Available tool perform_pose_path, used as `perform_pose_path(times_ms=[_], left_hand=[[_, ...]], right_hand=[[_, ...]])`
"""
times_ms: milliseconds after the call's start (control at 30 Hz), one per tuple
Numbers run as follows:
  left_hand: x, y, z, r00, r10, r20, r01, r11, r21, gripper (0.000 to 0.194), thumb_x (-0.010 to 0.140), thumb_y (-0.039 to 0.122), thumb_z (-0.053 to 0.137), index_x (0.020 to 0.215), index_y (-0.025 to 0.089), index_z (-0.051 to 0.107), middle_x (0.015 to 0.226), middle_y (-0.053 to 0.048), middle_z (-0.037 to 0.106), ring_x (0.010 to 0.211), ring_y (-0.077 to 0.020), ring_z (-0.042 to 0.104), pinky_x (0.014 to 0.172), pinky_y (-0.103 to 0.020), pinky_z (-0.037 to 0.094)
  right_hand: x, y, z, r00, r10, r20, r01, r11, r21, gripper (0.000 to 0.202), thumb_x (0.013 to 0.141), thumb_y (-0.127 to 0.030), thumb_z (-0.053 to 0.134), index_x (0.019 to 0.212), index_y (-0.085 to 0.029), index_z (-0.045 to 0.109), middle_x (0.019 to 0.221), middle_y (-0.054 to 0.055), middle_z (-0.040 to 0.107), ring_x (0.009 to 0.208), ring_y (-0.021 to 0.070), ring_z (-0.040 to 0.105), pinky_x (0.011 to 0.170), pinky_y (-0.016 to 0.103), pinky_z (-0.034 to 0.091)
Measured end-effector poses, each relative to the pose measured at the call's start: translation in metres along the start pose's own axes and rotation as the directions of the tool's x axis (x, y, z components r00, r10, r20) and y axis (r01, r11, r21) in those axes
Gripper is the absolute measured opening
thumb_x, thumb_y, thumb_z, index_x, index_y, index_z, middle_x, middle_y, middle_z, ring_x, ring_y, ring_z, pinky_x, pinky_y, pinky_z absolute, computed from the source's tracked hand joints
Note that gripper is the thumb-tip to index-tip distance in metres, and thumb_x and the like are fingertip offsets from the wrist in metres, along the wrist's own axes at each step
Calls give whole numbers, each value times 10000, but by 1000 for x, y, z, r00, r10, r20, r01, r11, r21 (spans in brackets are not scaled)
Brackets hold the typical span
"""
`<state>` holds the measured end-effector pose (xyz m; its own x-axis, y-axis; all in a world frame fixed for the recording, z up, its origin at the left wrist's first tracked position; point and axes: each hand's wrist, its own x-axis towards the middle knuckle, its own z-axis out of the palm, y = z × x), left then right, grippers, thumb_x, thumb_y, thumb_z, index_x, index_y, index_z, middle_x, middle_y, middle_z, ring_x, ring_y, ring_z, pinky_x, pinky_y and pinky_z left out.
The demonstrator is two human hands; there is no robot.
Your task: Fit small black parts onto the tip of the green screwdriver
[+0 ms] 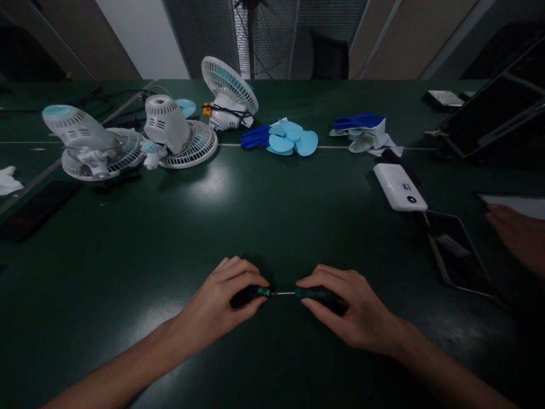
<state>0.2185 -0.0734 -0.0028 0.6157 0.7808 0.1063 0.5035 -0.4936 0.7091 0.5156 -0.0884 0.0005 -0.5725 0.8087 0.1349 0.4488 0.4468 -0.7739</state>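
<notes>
Screwdriver (284, 293) parts show between the wearer's two hands, low and near the middle of the dark green surface (276, 221), with a thin metal shaft running level across the gap. The right hand (326, 289) is closed around the dark green handle (318, 293) at one end of the shaft, thumb and fingers on opposite sides. The left hand (247, 291) grips a dark piece (264, 291) with bright green markings at the other end; whether this piece is joined to the shaft cannot be told. Farther back on the left, two white fans, a left fan (91, 136) and a middle fan (170, 128), lie with their grilles down, while a rear fan (230, 94) has its grille tilted up and a black cord (232, 109) around its body. Beside it, a light blue fan blade (293, 138) rests against a blue glove (254, 138). More blue-and-white gloves (361, 129) are heaped to the right. Nearer, a white power bank (400, 187) sits just beside a dark smartphone (457, 250), and another person's hand (522, 233) reaches in at the right edge.
</notes>
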Motion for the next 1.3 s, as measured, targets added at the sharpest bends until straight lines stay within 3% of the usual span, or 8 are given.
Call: perform_pose_path(times_ms=[200, 367, 600, 833, 933, 1033, 1167, 1300], left_hand=[[1, 0, 0, 1000, 20, 12, -20, 1000, 10, 196, 959, 248, 661, 1151, 274, 691, 1086, -28, 703, 987, -190, 614, 854, -356, 412], [1, -2, 2, 999, 31, 20, -31, 999, 21, 177, 971, 274, 652, 1144, 277, 685, 1082, -28, 702, 979, -192, 610, 840, -353, 405], [0, -2, -1, 999, 28, 45, -30, 998, 58, 194, 990, 305, 626, 1180, 282, 660, 1119, -30, 683, 1026, -195, 603, 879, -364, 433], [-23, -12, -11, 988, 51, 146, -71, 988, 134, 335, 1039, 242, 517, 1357, 314, 597, 1268, -52, 628, 1157, -180, 586, 984, -333, 492], [-32, -39, -34, 996, 6, 88, -29, 968, 251, 336, 1042, 284, 507, 1356, 331, 619, 1276, -59, 630, 1159, -198, 601, 1006, -353, 504], [-38, -79, -77, 988, -110, -112, 143, 923, 356, 335, 1027, 410, 512, 1296, 290, 670, 1263, -83, 638, 1136, -236, 618, 985, -380, 523], [-54, -129, -139, 869, -331, -368, 461, 812, 357, 437, 989, 519, 505, 1254, 218, 678, 1277, -82, 629, 1042, -231, 645, 911, -353, 536], [-79, -154, -172, 762, -434, -481, 621, 700, 353, 564, 938, 595, 504, 1302, 192, 658, 1245, -82, 636, 924, -212, 646, 771, -295, 525]], right_hand=[[2, -5, 2, 1000, 10, 17, -10, 1000, -22, 268, 966, -157, 670, 1220, -241, 656, 989, 16, 701, 841, 170, 679, 715, 305, 449], [7, -10, 8, 999, -3, -54, 12, 984, 175, 254, 986, -178, 677, 1229, -253, 660, 1006, 10, 714, 884, 160, 688, 778, 288, 490], [5, -7, 8, 995, 31, -99, -13, 983, 184, 236, 964, -169, 697, 1191, -232, 678, 970, 19, 708, 848, 165, 685, 751, 295, 492], [6, -8, 5, 993, 76, -94, -55, 976, 209, 208, 980, -195, 681, 1182, -244, 686, 976, 22, 711, 855, 173, 685, 748, 303, 497], [5, -8, 5, 992, 78, -95, -57, 976, 208, 207, 984, -201, 681, 1186, -246, 683, 995, 22, 716, 876, 176, 690, 769, 309, 503], [4, -8, 4, 992, 77, -105, -54, 978, 203, 203, 981, -207, 686, 1181, -243, 685, 980, 18, 715, 864, 175, 689, 768, 314, 501], [4, -8, 4, 992, 77, -102, -55, 978, 202, 208, 983, -206, 682, 1186, -255, 688, 977, 11, 711, 854, 168, 685, 744, 304, 496], [3, -6, 5, 993, 87, -81, -71, 980, 184, 214, 990, -213, 676, 1199, -255, 685, 982, 10, 709, 858, 168, 681, 753, 308, 496]])
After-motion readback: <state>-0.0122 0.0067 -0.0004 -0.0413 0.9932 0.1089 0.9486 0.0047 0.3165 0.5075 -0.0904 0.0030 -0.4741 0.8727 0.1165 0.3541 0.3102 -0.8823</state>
